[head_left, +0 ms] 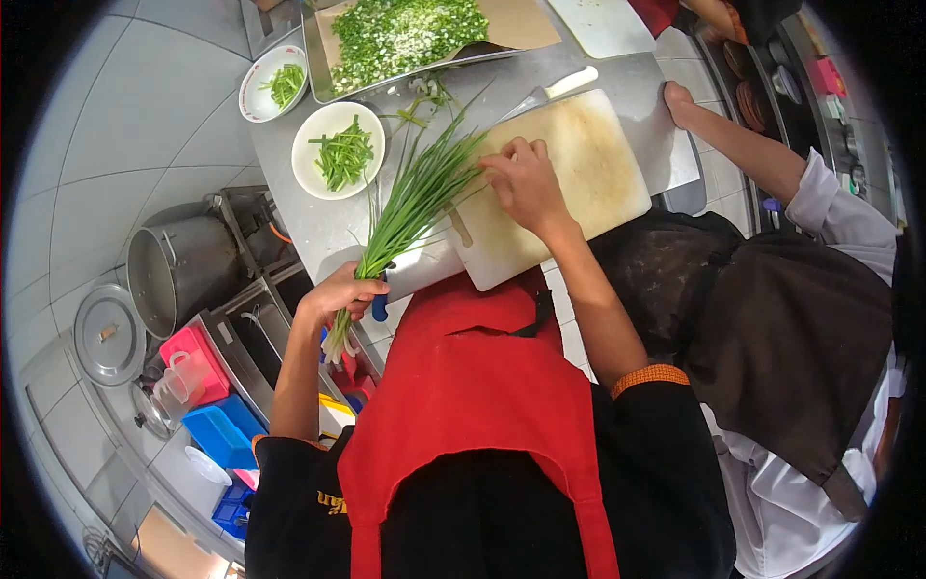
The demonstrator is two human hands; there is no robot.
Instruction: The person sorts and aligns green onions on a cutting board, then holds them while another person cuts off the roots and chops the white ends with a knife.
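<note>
Scallions (415,193) lie aslant in the head view, above the desk (301,220), their white ends toward the wearer and their green tips toward the cutting board (593,154). The left hand (349,291) grips the bunch near the white ends, fingers closed around the stalks, by the near edge of the desk. A blue handle (380,306) shows just beside that hand. The right hand (529,183) is over the cutting board at the leafy end, fingers curled, thumb and forefinger close together; whether they pinch a leaf I cannot tell.

The cutting board, pale and stained, juts over the near edge of the desk. Along its far side is a knife (550,94) with a white handle. Left of the leaves stands a large bowl (301,154) of cut greens, and beyond it a small bowl (250,99) with more. Farther back, a metal tray (405,83) holds paper and a heap of chopped greens (410,34), with a white board (606,27) to its right.

At the right, a co-worker in a dark apron (791,338) rests a hand (681,104) on the desk's edge. A pot (183,275) is at the left, near a round lid (109,338).
</note>
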